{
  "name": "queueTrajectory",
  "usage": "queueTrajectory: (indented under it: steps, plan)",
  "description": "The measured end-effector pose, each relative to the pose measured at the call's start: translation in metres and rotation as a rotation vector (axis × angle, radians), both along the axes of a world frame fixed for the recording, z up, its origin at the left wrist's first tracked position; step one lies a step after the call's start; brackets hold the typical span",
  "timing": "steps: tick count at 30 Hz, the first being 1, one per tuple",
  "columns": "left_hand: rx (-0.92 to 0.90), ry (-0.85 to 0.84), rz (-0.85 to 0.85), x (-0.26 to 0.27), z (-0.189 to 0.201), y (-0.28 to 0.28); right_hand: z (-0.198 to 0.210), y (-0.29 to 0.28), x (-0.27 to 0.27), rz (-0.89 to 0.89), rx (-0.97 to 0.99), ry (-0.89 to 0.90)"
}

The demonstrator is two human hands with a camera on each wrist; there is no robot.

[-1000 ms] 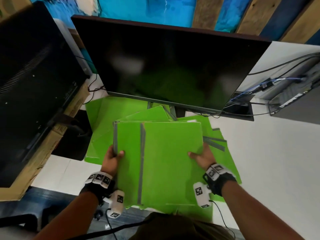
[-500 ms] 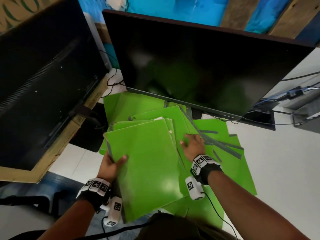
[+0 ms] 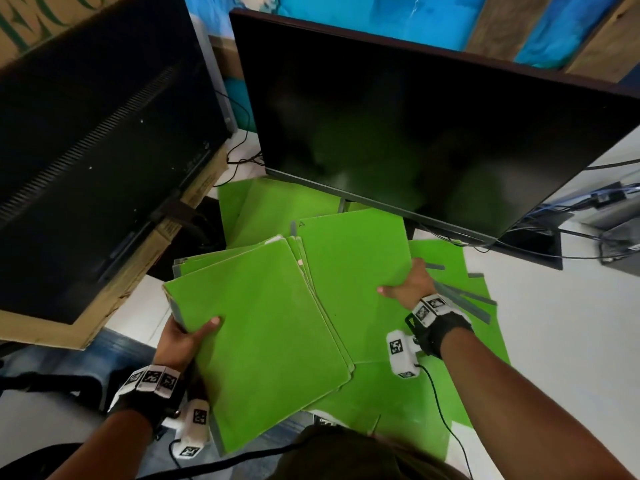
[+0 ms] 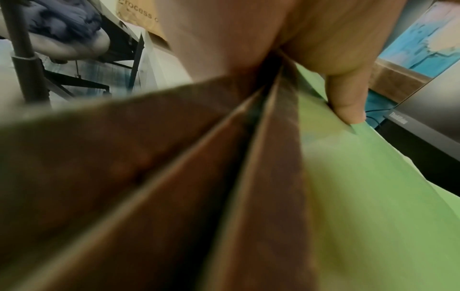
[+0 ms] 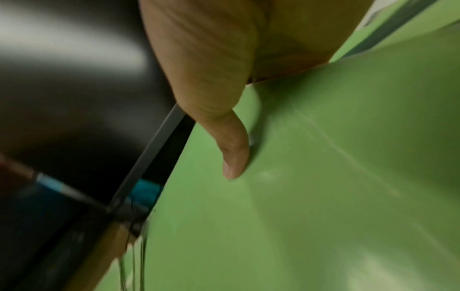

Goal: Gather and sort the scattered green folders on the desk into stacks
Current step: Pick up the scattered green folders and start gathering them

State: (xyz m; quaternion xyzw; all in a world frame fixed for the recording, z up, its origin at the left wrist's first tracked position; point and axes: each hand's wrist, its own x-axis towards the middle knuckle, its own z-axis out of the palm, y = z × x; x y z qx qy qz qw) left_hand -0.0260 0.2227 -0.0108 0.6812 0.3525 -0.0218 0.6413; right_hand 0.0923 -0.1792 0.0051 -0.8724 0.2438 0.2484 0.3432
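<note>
My left hand grips a stack of green folders at its left spine, thumb on top, and holds it tilted over the desk's front edge. To the right, my right hand pinches the right edge of another green folder, thumb on its cover, fingers hidden under it. More green folders lie spread beneath, reaching under the monitor, and loose grey spine strips lie to the right of my right wrist.
A large black monitor overhangs the back of the folders. A second black screen on a cardboard box stands at the left. Cables and devices sit at the back right on the white desk.
The stack in my left hand has swung left and tilted. My right hand left the stack's right edge and took hold of the folder lying further right.
</note>
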Motion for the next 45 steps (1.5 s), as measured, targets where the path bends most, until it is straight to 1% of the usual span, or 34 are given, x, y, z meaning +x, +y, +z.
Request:
queueTrajectory:
  steps: [1, 4, 5, 6, 8, 10, 11, 14, 16, 18, 21, 24, 27, 29, 30, 34, 35, 37, 39, 41, 43, 45]
  plan:
    - [0.0, -0.005, -0.002, 0.001, 0.0, 0.001, -0.001, -0.01, -0.008, -0.011, -0.017, 0.031]
    - [-0.002, -0.015, -0.015, 0.003, 0.003, 0.001, -0.011, -0.04, -0.036, 0.053, -0.239, 0.101]
    - [0.002, -0.019, -0.027, 0.004, 0.004, 0.0, -0.014, -0.045, -0.044, 0.049, -0.264, 0.104]
    - [0.016, -0.018, -0.036, 0.004, 0.006, -0.004, -0.014, -0.047, -0.05, 0.022, -0.243, 0.089]
    - [0.065, -0.018, -0.052, 0.008, 0.009, -0.009, -0.015, -0.045, -0.055, -0.07, -0.169, 0.003]
    - [0.107, -0.018, -0.096, 0.011, 0.009, -0.017, -0.007, -0.043, -0.059, -0.152, -0.114, -0.06]
    - [0.135, -0.01, -0.115, 0.011, 0.009, -0.015, -0.008, -0.04, -0.056, -0.179, -0.064, -0.076]
    - [0.195, 0.011, -0.173, 0.015, 0.007, -0.017, -0.009, -0.048, -0.054, -0.34, 0.147, -0.098]
    - [0.228, 0.012, -0.198, 0.019, 0.007, -0.018, -0.011, -0.06, -0.059, -0.357, 0.229, -0.137]
    - [0.223, 0.002, -0.223, 0.021, 0.008, -0.022, -0.008, -0.077, -0.066, -0.315, 0.231, -0.171]
    - [0.214, -0.014, -0.242, 0.022, 0.011, -0.029, -0.005, -0.122, -0.077, -0.296, 0.147, -0.137]
    - [0.212, -0.023, -0.258, 0.024, 0.016, -0.038, -0.002, -0.168, -0.084, -0.28, -0.03, -0.1]
    - [0.208, -0.027, -0.255, 0.026, 0.015, -0.048, 0.015, -0.194, -0.085, -0.29, -0.206, -0.103]
    - [0.209, -0.035, -0.248, 0.029, 0.013, -0.053, 0.021, -0.206, -0.088, -0.357, -0.191, -0.117]
    - [0.216, -0.034, -0.247, 0.031, 0.012, -0.054, 0.023, -0.209, -0.093, -0.398, -0.144, -0.131]
    - [0.231, -0.003, -0.244, 0.038, 0.009, -0.053, 0.021, -0.204, -0.127, -0.604, 0.11, -0.215]
    - [0.233, 0.0, -0.246, 0.039, 0.01, -0.053, 0.019, -0.198, -0.136, -0.644, 0.142, -0.221]
    - [0.234, 0.002, -0.251, 0.039, 0.012, -0.053, 0.004, -0.187, -0.147, -0.686, 0.158, -0.172]
    - [0.234, -0.013, -0.26, 0.04, 0.015, -0.051, -0.014, -0.173, -0.151, -0.682, 0.213, -0.121]
    - [0.261, -0.017, -0.274, 0.041, 0.015, -0.047, -0.021, -0.152, -0.151, -0.61, 0.249, -0.074]
    - [0.281, -0.006, -0.29, 0.04, 0.016, -0.045, -0.025, -0.13, -0.146, -0.487, 0.211, -0.037]
    - [0.305, -0.003, -0.299, 0.04, 0.018, -0.045, -0.026, -0.112, -0.141, -0.434, 0.12, -0.037]
